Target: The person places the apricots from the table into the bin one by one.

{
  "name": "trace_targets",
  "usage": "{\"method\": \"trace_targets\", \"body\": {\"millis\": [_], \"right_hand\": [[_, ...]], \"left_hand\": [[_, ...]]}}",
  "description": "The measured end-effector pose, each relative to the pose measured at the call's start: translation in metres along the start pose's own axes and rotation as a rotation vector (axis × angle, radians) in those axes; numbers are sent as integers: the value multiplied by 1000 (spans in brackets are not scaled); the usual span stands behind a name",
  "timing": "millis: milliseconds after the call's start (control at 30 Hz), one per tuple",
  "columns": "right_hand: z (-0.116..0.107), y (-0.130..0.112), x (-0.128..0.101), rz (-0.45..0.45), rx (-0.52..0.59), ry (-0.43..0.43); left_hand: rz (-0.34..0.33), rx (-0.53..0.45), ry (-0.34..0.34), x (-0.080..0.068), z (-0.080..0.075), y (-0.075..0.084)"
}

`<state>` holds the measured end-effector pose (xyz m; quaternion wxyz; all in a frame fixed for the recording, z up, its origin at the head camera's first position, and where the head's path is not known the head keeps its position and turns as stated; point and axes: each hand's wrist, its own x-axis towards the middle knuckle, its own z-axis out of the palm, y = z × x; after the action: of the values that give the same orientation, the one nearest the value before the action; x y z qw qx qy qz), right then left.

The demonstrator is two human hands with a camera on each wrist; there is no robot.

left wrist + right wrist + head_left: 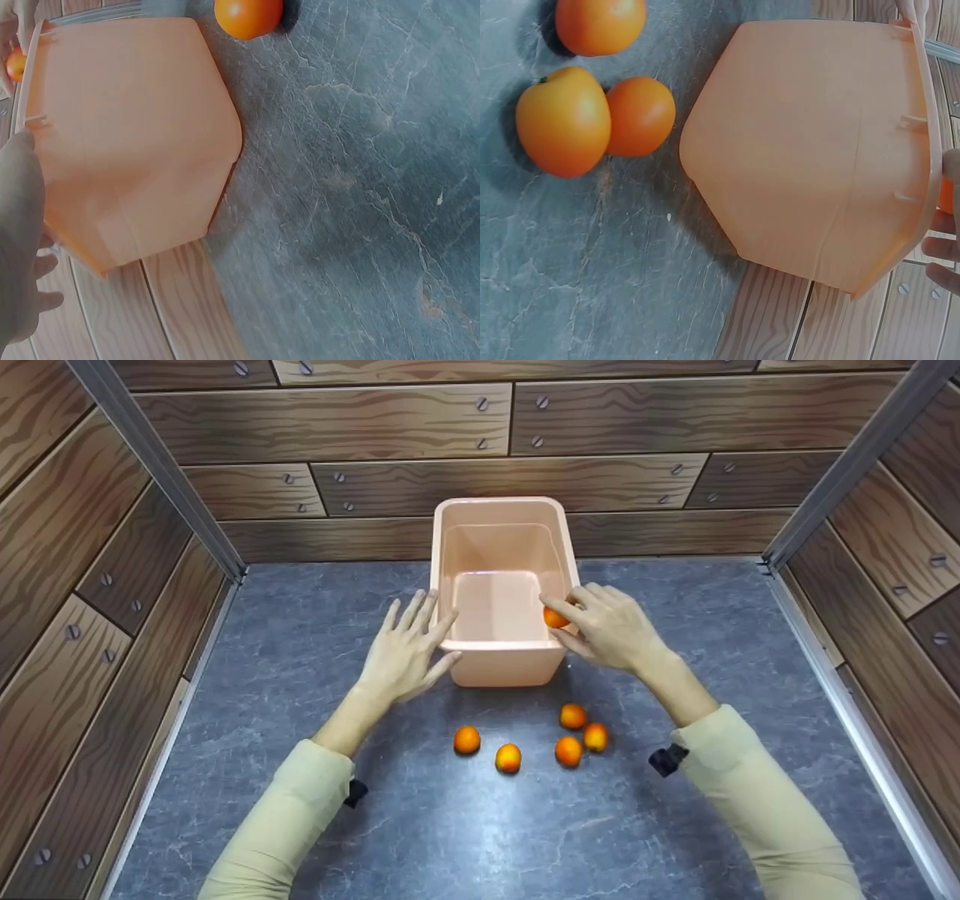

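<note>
In the head view, my right hand (611, 622) pinches a small round orange fruit (555, 616) between thumb and fingers. It holds the fruit at the near right corner of a peach-coloured plastic bin (506, 666), just over the rim. My left hand (401, 652) is at the bin's near left corner, fingers spread and straight, thumb close to the rim; whether it touches the rim I cannot tell. In the left wrist view, the left hand (19, 240) shows beside the bin's outer wall (135, 127). The right wrist view shows the right fingers (943, 246) at the rim.
Several more orange-yellow fruits lie on the grey marbled surface (412, 825) in front of the bin: two apart, including one fruit (466, 740) at left, and a close group with one fruit (568, 751) at right. Wood-patterned walls (420, 424) enclose the back and sides.
</note>
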<state>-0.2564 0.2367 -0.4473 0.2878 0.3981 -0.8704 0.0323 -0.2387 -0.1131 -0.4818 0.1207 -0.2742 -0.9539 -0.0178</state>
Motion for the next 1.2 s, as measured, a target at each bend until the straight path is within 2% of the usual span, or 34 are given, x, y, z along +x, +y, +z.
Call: {"method": "trace_targets", "body": {"millis": [200,433,967,1200], "right_hand": [[4,1,11,11,0,-59],[9,2,20,85,46,-140],[17,4,34,122,107,-218],[17,4,34,137,92,-227]], "left_hand": [[3,-1,4,0,0,-1],[0,2,-2,-1,-1,0],[-6,-13,-10,-2,0,0],[-3,-12,-3,-2,-1,0]]}}
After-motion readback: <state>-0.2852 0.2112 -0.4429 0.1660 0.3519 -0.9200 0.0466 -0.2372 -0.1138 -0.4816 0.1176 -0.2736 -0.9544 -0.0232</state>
